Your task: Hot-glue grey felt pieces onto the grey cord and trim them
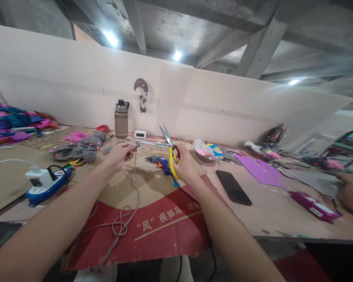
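Brown-and-red cardboard (153, 246) lies below the fingers (131, 148); pale panels (194, 98) stand beyond them, concrete ceiling (238, 23) overhead. Left hand (120, 155) pinches a small grey piece (138, 144). Right hand (186, 162): fingers curled round yellow-handled scissors (171, 156), blades up.

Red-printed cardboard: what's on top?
Looped grey cord, a blue glue gun and a blue scrap. The forearms cover parts of the cardboard; anything behind them is hidden.
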{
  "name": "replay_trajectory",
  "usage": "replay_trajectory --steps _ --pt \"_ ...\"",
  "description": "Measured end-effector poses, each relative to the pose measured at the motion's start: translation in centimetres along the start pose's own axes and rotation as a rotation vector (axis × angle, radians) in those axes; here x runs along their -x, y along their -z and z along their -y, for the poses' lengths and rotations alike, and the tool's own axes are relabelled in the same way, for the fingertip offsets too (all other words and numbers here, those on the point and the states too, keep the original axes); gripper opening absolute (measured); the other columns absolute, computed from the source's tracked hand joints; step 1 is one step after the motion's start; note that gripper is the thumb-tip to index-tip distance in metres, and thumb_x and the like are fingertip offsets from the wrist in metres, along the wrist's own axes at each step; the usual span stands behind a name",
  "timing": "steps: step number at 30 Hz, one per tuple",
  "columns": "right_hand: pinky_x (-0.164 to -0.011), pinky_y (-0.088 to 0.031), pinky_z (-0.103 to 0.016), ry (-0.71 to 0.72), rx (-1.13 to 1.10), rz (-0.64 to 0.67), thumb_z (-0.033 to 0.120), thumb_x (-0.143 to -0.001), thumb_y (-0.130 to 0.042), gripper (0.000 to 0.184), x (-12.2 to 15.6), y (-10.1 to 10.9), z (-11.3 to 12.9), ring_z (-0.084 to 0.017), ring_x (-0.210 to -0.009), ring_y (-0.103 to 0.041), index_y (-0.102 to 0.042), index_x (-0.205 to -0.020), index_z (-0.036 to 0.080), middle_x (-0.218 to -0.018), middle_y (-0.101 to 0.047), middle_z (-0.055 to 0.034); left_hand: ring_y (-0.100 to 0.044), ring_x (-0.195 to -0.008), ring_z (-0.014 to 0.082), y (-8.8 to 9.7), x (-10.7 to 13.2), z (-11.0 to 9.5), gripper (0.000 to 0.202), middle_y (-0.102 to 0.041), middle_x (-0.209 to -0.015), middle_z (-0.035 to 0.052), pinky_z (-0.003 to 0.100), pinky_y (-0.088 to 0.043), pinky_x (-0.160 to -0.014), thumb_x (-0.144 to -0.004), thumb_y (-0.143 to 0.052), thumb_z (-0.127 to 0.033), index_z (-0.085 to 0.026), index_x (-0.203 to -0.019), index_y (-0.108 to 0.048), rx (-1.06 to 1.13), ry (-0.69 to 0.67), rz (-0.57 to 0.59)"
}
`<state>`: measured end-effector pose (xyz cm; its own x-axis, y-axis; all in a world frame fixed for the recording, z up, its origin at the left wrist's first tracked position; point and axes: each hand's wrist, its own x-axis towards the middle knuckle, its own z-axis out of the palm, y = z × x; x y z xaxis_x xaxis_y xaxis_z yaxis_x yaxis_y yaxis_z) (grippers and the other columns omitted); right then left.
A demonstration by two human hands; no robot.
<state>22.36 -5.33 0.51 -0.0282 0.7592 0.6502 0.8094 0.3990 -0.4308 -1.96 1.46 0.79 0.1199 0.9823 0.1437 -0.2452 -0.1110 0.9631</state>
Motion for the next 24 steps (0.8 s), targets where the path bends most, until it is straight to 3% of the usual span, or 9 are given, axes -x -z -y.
replay_trajectory --steps 3,9,24 --pt "-0.068 -0.042 -0.026 0.086 0.085 0.091 0.023 -0.074 -0.055 0.042 0.54 -0.34 -0.66 -0.015 -0.074 -0.051 -0.053 -0.115 0.021 -0.087 -0.058 -0.0040 -0.043 -0.047 0.0032 0.06 -0.13 0.02 0.021 -0.056 -0.061 0.0007 0.014 -0.032 -0.041 -0.060 -0.075 -0.024 -0.009 -0.068 -0.063 0.031 0.015 -0.017" --pt "-0.076 -0.041 -0.028 0.229 0.302 0.158 0.026 -0.077 -0.057 0.051 1.12 -0.46 -0.07 -0.019 -0.089 -0.053 -0.048 -0.127 0.026 -0.102 -0.057 -0.0068 -0.046 -0.049 0.0049 0.61 -0.08 -0.35 0.016 -0.056 -0.062 0.0022 0.015 -0.037 -0.042 -0.063 -0.072 -0.020 -0.009 -0.067 -0.062 0.058 0.017 -0.015" --pt "-0.077 -0.035 -0.031 0.273 0.515 0.188 0.031 -0.080 -0.058 0.052 0.93 0.10 0.01 -0.022 -0.087 -0.050 -0.045 -0.131 0.027 -0.096 -0.057 -0.0075 -0.043 -0.048 0.0041 -0.02 0.28 -0.46 0.019 -0.054 -0.060 0.0021 0.016 -0.032 -0.041 -0.065 -0.072 -0.023 -0.009 -0.064 -0.060 -0.014 0.035 0.022"
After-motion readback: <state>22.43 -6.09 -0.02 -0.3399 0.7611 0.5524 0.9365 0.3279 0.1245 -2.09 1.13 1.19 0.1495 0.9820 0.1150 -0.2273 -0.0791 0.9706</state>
